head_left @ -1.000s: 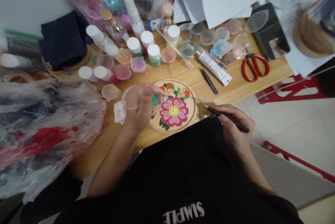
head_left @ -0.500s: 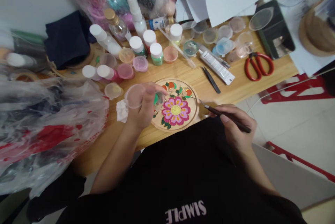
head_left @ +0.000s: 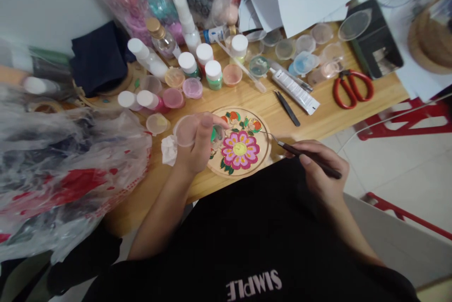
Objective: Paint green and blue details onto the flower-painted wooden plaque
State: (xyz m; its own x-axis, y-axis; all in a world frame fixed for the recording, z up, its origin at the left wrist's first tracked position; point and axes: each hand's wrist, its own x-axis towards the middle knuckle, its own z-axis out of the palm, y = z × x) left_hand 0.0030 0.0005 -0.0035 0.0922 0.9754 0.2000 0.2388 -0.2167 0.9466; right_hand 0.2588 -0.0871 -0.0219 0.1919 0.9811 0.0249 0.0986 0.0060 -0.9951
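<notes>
The only writing I can read is on my own black shirt (head_left: 247,226): "SIMPLE" in white, upside down from where I look. The white tube (head_left: 295,91) beyond the disc carries dark print too small to make out, and the small blue-labelled bottle (head_left: 214,34) at the back is no clearer.

My left hand (head_left: 197,149) has its grip closed on a small clear paint cup (head_left: 215,133) with green in it, thumb and fingers pinching it at the left edge of the round wooden disc (head_left: 243,142); its open lid (head_left: 184,131) sticks out to the left. The disc lies flat on the table (head_left: 318,118), near its front edge, painted with a pink flower with a yellow centre, green leaves and orange fruit. My right hand (head_left: 319,170) has its grip closed on a dark-handled tool (head_left: 307,156), whose thin metal tip reaches to the disc's right rim. A crumpled tissue (head_left: 169,149) lies just left of my left hand.

Against the picture from 0.5 s ago, both hands keep the same holds and the tool tip sits at the same spot on the rim; only my view has slid a little, so the red scissors (head_left: 353,89) and the black tweezers (head_left: 287,108) appear slightly shifted.
</notes>
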